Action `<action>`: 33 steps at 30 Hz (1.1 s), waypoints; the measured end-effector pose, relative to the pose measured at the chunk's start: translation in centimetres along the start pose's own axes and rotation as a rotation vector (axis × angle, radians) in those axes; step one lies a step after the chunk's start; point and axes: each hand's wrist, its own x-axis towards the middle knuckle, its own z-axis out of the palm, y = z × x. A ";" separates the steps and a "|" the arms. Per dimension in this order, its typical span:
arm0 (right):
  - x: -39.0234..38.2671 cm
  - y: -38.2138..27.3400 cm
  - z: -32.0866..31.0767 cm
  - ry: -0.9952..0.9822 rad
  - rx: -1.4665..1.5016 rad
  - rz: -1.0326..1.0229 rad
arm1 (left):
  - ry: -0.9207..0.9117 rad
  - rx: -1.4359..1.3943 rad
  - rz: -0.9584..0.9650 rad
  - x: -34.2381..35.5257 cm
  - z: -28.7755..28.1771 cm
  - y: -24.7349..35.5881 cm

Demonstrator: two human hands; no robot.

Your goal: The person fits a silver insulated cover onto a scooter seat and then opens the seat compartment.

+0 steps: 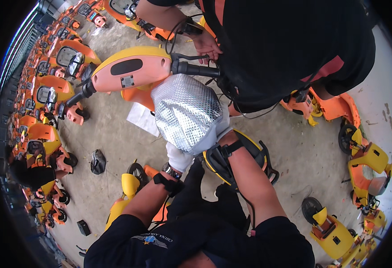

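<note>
A silver quilted foil cover [187, 111], bulging and wrinkled, sits between my two white-gloved hands. My left hand [179, 158] grips its lower edge, with the fingertips partly hidden. On its right side my right hand [224, 124] clasps it, the fingers mostly behind the foil. Just beyond the cover stands an electric scooter, its pink and yellow handlebar housing [131, 69] turned toward the upper left. The black right handlebar grip [200, 70] reaches toward a co-worker. Beneath my right forearm is a black scooter seat [240, 158] with yellow edging.
A co-worker in black [289, 49] stands close at the upper right, one bare hand [207, 47] near the handlebar. Rows of orange and yellow scooters [48, 91] line the left. More scooters [334, 236] stand at the right. A black bag [98, 161] and white sheet [142, 118] lie on the floor.
</note>
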 end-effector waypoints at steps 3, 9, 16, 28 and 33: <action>-0.2 0.8 -1.4 -0.009 -0.257 -0.135 | 0.055 -0.146 -0.045 0.0 0.8 0.1; -0.2 -6.3 -5.0 -0.072 -0.556 0.117 | 0.003 0.013 -0.102 -1.3 -2.8 -2.1; 1.2 -4.9 -6.9 0.160 0.182 0.119 | -0.180 0.325 0.100 -2.2 -5.6 -1.0; 2.2 -3.9 -4.1 0.279 -0.255 -0.054 | -0.523 0.618 -0.230 -5.3 -4.8 -5.4; 2.5 -4.0 -3.7 0.381 -0.239 -0.035 | -0.503 0.710 -0.464 -7.1 -3.5 -8.5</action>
